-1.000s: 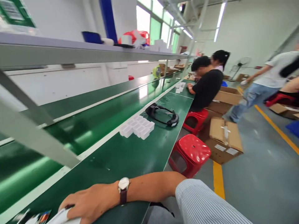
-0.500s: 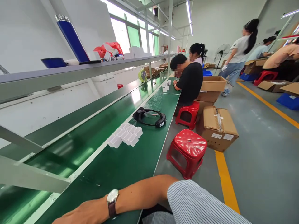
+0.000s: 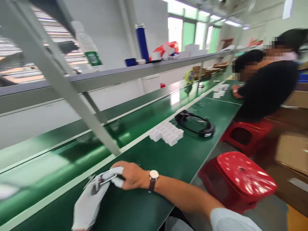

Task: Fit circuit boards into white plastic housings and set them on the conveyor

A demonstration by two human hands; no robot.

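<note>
Right hand (image 3: 131, 175), with a watch (image 3: 153, 179) at the wrist, is closed around a white cloth (image 3: 89, 202) and a thin metal tool (image 3: 106, 179) at the near end of the green bench (image 3: 144, 205). The cloth's long axis is laid from the hand toward the lower left, trailing on the bench surface. The tool is pointed left, roughly level. Whether the left hand is shown cannot be told. Farther along the bench, white plastic boxes (image 3: 167, 133) and a black headband device (image 3: 196, 123) are placed near each other. Red stools (image 3: 240, 179) are set beside the bench, and a seated person (image 3: 267, 89) is positioned beyond them.
</note>
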